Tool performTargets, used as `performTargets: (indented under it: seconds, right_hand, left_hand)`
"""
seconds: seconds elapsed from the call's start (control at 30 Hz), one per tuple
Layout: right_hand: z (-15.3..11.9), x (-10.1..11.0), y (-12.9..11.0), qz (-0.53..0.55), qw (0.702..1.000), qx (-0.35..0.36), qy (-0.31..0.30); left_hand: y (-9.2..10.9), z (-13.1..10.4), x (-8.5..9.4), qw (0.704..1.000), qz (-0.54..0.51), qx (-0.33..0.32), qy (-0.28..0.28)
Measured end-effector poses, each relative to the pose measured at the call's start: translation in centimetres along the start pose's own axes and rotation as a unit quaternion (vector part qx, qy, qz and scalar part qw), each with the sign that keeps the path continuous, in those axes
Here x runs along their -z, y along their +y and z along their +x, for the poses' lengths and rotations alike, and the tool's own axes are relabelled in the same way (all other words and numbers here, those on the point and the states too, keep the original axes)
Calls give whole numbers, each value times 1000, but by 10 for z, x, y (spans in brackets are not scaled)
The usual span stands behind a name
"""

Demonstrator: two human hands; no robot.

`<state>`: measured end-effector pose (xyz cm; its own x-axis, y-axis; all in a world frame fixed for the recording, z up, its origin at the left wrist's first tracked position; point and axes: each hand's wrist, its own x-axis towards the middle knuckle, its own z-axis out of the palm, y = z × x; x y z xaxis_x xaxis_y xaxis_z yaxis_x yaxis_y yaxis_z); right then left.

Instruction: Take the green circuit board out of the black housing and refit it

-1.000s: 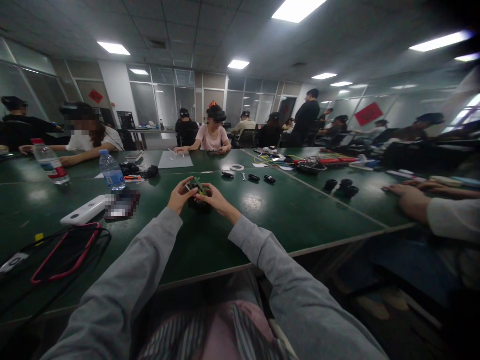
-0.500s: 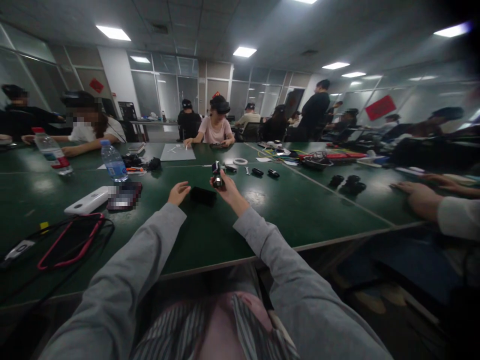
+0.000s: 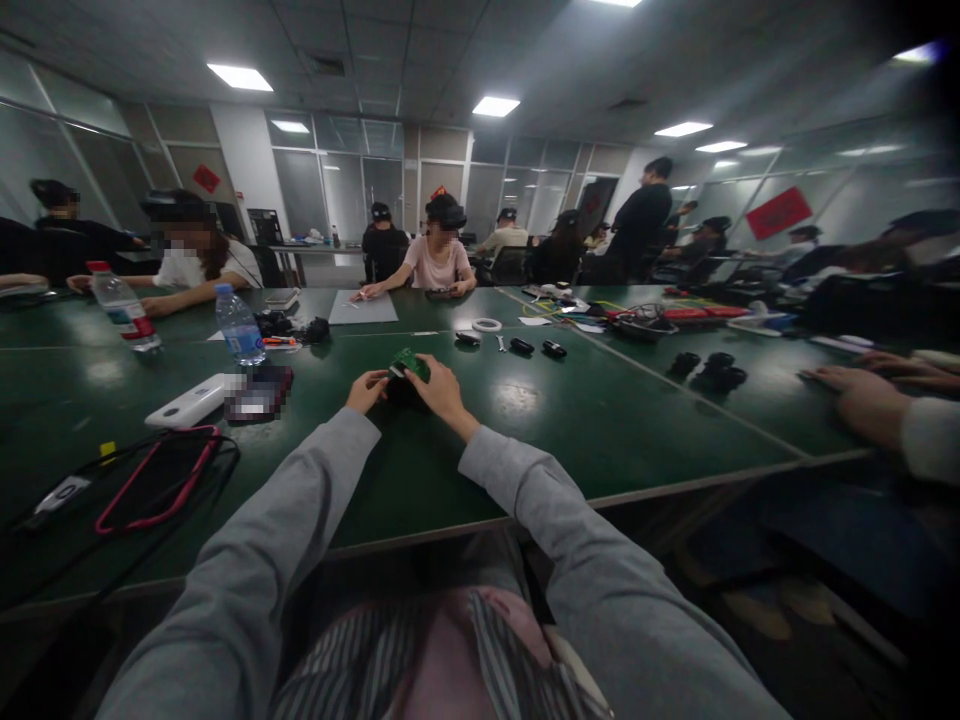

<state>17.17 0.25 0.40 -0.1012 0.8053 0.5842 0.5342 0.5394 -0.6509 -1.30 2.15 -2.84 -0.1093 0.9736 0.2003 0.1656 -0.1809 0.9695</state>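
A small green circuit board is held by my right hand, whose fingers close on its right side. Its left end, with a pale part, reaches toward my left hand. The fingertips of my left hand are bent together beside that end and the dark object; what they grip, if anything, is too small to make out. Below the board a black object lies on the green table, partly covered by my hands.
Left of my hands are a dark phone, a white power bank, a pink-rimmed case and two bottles. Beyond lie a white ring, a wrench and black items. A co-worker's hand rests at right.
My right hand has moved left and down with what it holds, which now shows its green face. My left hand has come nearer to it. The whole view has shifted slightly.
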Motion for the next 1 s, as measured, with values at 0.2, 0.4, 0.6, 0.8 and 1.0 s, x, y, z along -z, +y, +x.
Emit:
performTargets:
  seconds: [0.2,0.4,0.6,0.8,1.0]
  right_hand:
    - [-6,-6,5,54,998,28,-34]
    - [-9,4,9,43,993,77,-79]
    - [-4,54,49,-103,985,113,-77]
    - [4,161,153,-305,949,-19,72]
    - [-20,267,222,-411,876,-150,205]
  left_hand:
    - [2,-3,0,999,-34,7,10]
    - [2,-4,1,999,-44,8,2]
    - [-1,-5,5,999,-46,13,18]
    - [1,-8,14,997,-76,31,9]
    - [-8,-2,17,995,-88,40,1]
